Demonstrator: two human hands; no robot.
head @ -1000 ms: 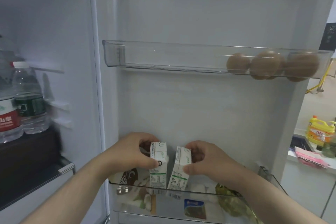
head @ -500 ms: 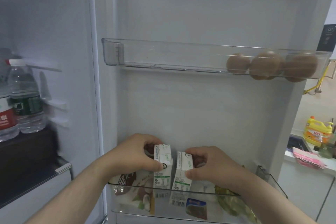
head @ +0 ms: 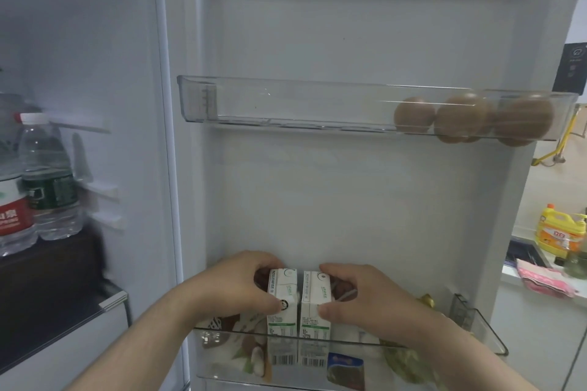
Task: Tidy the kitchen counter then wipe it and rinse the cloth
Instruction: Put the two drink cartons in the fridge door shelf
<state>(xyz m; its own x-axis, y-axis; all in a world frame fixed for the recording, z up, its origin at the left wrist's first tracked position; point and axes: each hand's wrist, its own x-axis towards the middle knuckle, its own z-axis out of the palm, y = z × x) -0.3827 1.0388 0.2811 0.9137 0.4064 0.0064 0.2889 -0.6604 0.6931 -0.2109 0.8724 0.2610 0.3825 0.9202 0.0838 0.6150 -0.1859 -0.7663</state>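
Two small white-and-green drink cartons stand side by side in the lower clear door bin (head: 489, 336) of the open fridge. My left hand (head: 241, 286) grips the left carton (head: 282, 298) and my right hand (head: 359, 292) grips the right carton (head: 316, 298). Both cartons are upright, touching each other, their lower halves behind the bin's front wall. A pink cloth (head: 540, 279) lies on the counter at the far right.
Several brown eggs (head: 460, 117) sit in the upper door bin (head: 254, 105). Water bottles (head: 47, 181) stand on a fridge shelf at left. Other packets fill the lower bin around the cartons. A yellow detergent bottle (head: 559, 232) stands beside the sink (head: 524, 252).
Both hands have lowered the two cartons deeper into the lower door bin and brought them together, upright and touching.
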